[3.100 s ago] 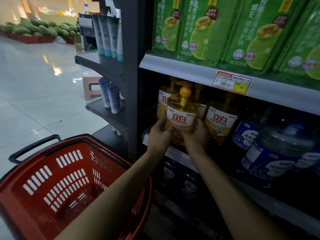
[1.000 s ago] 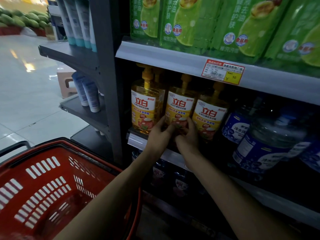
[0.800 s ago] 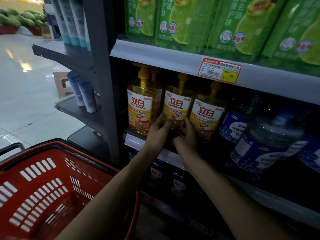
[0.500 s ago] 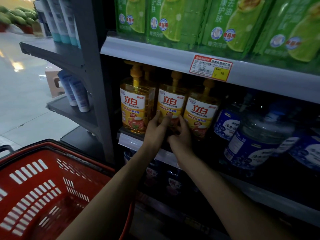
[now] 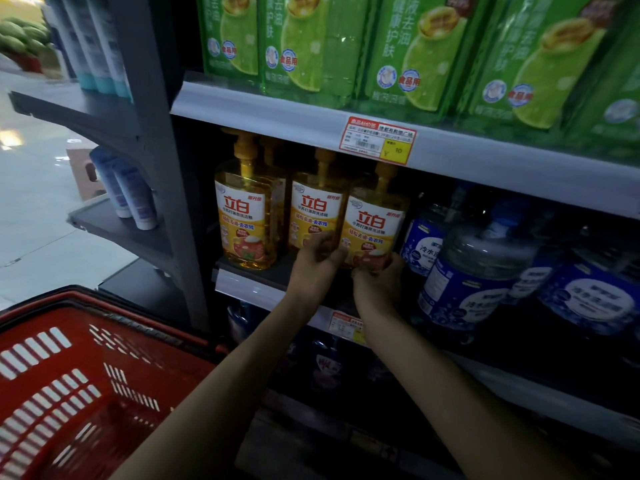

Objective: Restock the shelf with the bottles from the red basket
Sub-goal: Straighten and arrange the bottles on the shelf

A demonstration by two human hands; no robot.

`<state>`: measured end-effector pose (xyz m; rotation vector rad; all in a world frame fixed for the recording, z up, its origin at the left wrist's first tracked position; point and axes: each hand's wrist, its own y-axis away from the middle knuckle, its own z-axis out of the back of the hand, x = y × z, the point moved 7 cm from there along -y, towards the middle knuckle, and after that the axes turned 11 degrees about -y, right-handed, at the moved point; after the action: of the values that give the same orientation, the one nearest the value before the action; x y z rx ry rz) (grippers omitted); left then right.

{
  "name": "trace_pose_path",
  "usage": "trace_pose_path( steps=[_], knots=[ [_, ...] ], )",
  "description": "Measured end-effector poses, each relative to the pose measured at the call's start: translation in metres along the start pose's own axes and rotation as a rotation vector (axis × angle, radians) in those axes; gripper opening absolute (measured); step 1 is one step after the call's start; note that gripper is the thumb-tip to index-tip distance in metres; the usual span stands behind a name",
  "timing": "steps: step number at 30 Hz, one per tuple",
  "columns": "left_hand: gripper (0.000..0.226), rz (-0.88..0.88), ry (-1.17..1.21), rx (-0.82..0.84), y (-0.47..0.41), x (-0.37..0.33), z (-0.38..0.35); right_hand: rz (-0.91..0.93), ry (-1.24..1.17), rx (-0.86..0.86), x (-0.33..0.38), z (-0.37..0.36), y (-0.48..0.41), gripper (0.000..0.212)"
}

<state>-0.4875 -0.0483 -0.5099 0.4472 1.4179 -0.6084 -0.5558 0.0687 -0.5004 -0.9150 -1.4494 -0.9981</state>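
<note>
- Fingers (image 5: 323,239) of the left hand (image 5: 317,268) are curled round the lower left side of the right yellow bottle (image 5: 374,223).
- Fingers (image 5: 394,263) of the right hand (image 5: 377,285) are curled round the lower right side of the same bottle, near its base.
- Right yellow bottle is upright at the front of the middle shelf (image 5: 242,284), just beside the middle yellow bottle (image 5: 317,206). Whether its base rests on the shelf cannot be told, because the hands cover it.
- Left yellow bottle (image 5: 246,216) stands upright on the same shelf, slightly apart from the middle one.
- Blue water jugs (image 5: 485,271) stand just right of the right yellow bottle.
- Green packs (image 5: 311,46) line the shelf above, and a red price tag (image 5: 377,140) is fixed to that shelf's front edge.
- Red basket (image 5: 69,375) sits at lower left, beside the shelf unit.
</note>
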Motion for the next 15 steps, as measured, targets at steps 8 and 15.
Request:
trace_pose_path(
  steps=[8,15],
  knots=[
    [0.041,-0.011,0.014,0.037,0.004,0.001,-0.012,-0.032,-0.133,0.078,-0.004,-0.007,0.001,0.084],
    [0.028,-0.013,-0.01,0.071,0.003,0.002,-0.019,0.004,-0.111,0.089,-0.001,-0.002,0.0,0.078]
  ],
)
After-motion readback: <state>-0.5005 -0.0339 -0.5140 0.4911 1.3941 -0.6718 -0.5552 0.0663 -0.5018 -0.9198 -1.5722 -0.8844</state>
